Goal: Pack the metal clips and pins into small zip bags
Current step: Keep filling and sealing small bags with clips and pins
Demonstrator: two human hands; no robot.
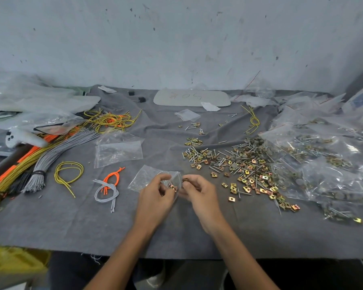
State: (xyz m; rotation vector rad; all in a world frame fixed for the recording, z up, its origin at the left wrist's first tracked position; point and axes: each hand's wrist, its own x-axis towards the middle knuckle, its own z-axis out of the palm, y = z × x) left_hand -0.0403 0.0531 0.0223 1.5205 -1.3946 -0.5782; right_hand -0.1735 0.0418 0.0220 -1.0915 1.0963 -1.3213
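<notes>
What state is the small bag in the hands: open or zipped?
Open: the left hand holds the small bag with its mouth spread, clips lie inside, and the right hand pinches another clip at it.

Grey-clothed table (pixel 71 227) under loose clips and pins (pixel 245 168), cord bundles (pixel 50 155), filled zip bags (pixel 323 164).

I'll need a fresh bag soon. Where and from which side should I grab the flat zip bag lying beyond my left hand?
Probably pinch the flat zip bag at its near right corner, coming from the near side. It lies flat on the cloth, another bag overlaps its far edge, and that corner lies free.
</notes>
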